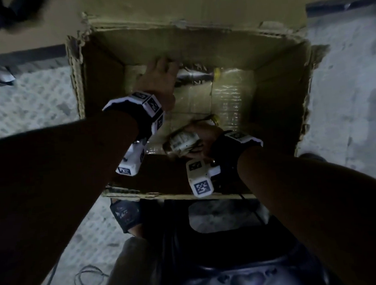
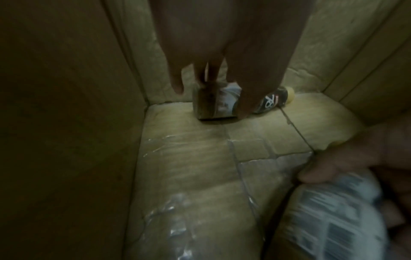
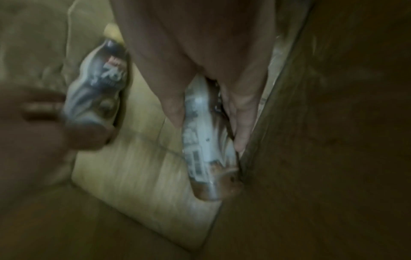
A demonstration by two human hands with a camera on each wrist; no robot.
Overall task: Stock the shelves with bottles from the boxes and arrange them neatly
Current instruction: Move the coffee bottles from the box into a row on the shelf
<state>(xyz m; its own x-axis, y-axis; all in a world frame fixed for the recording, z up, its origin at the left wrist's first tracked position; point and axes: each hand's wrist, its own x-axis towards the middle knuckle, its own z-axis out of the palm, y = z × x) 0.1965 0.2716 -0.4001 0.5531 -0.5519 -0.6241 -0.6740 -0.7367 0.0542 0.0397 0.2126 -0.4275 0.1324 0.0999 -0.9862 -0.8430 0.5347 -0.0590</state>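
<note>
Emptying a nearly bare cardboard box (image 1: 103, 86) on the floor: near, right hand (image 1: 206, 138) wrapped around a labelled bottle (image 1: 182, 142) by the near wall; farther in, left hand (image 1: 156, 77), fingers extended, reaching onto the last bottle (image 1: 197, 76), lying flat against the far wall. Probably the pick-up step; next, closing the left fingers, lifting both bottles clear, carrying to shelves not in view.

The dim room has a pale grey floor with an embossed pattern (image 1: 36, 113) and thin loose cables (image 1: 87, 280) on it.
</note>
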